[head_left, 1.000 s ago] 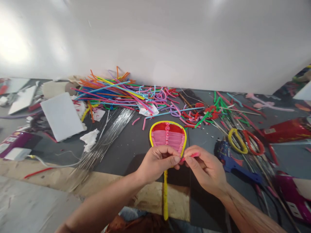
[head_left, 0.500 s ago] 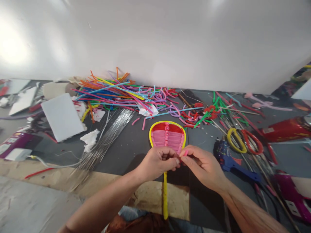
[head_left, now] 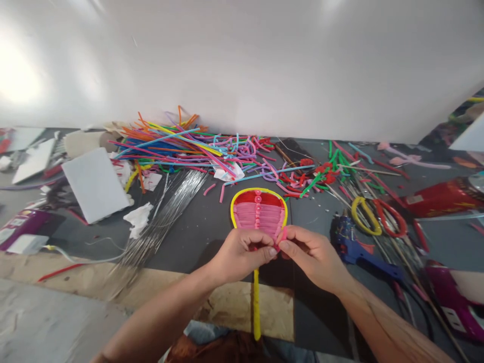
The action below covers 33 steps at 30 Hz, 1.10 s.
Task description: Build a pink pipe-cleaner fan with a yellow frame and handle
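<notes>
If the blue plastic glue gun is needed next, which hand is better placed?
Likely the right hand: nearer the glue gun, though pinching a fuzzy pink strip. The left hand is farther.

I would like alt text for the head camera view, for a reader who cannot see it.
A person's left hand and right hand pinch a small pink strip by a yellow-rimmed panel of red and pink rows. Behind it lie many colourful pipe cleaners; a blue glue gun lies to the right.
</notes>
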Tool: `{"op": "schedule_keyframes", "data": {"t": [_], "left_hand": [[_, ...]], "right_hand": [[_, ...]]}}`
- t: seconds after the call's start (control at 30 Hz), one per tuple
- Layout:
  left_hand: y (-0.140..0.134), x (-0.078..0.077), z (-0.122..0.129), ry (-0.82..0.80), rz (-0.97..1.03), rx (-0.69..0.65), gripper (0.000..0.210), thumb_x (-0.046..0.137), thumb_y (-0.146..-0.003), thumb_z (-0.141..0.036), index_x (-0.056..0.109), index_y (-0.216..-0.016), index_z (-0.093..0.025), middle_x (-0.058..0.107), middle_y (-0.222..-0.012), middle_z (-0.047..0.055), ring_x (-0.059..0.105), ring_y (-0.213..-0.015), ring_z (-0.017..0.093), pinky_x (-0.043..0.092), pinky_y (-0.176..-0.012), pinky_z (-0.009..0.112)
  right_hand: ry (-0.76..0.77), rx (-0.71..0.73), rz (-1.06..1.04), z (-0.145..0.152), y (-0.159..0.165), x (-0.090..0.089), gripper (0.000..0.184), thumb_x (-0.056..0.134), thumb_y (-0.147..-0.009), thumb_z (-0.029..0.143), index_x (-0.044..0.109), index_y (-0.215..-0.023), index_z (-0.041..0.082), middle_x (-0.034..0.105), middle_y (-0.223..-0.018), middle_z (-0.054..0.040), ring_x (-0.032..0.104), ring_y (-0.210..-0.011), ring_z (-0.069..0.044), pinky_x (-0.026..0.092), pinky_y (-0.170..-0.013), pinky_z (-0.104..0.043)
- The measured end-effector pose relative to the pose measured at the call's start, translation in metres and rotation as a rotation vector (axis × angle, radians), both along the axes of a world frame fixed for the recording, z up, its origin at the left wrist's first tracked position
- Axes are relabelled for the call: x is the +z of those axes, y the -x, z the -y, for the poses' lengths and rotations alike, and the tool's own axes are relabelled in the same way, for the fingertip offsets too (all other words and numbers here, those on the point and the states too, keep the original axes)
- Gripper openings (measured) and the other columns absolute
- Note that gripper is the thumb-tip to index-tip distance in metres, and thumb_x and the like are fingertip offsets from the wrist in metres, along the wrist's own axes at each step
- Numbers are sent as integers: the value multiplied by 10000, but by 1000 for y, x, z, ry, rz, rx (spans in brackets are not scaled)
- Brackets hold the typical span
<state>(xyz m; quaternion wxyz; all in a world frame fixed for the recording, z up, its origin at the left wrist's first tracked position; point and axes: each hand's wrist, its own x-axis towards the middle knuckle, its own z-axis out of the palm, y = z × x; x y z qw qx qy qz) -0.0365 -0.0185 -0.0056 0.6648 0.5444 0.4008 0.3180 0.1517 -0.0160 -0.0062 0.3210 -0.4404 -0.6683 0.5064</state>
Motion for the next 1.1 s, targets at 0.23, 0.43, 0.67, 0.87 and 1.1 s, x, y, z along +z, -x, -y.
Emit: {"op": "schedule_keyframes", "data": {"t": [0.23, 0.43, 0.67, 0.87, 1.1], "left_hand": [[-3, 5, -1, -159, -331, 12, 169, 611, -769, -234, 634, -632, -138, 504, -555, -35, 398, -551, 76, 304, -508, 188], [-6, 0, -1, 102, 61, 175, 267, 706, -733, -382, 639, -742, -124, 588, -651, 3, 491, -593, 90, 398, -583, 214], [-3, 3, -4, 102, 84, 154, 348, 703, -747, -448, 593, -701, -122, 538, -618, -3, 458, -569, 80, 370, -544, 207], [1, 2, -3, -14, -114, 8, 217, 638, -799, -340, 635, -753, -128, 561, -642, -12, 462, -592, 80, 356, -544, 194], [18, 8, -19, -236, 2, 567, 183, 613, -851, -313, 658, -959, -172, 673, -831, 28, 583, -712, 108, 468, -683, 225]], "right_hand": [[-148, 59, 181, -1, 1, 1, 219, 518, -912, 312, 578, -737, 195, 568, -663, 8, 502, -611, -120, 412, -566, -228], [-129, -121, 38, 6, 5, -6, 208, 513, -926, 342, 600, -797, 203, 598, -705, 2, 546, -621, -118, 448, -584, -223], [-192, -76, -3, 5, 7, -4, 139, 561, -900, 284, 646, -823, 205, 666, -788, -22, 610, -702, -134, 484, -631, -231], [-202, 6, 80, 3, 5, -2, 192, 543, -907, 295, 625, -761, 200, 639, -715, -10, 579, -663, -131, 467, -626, -242], [-141, -430, -199, -14, -19, 1, 170, 594, -882, 362, 621, -792, 220, 555, -603, 16, 507, -540, -123, 419, -521, -268]]}}
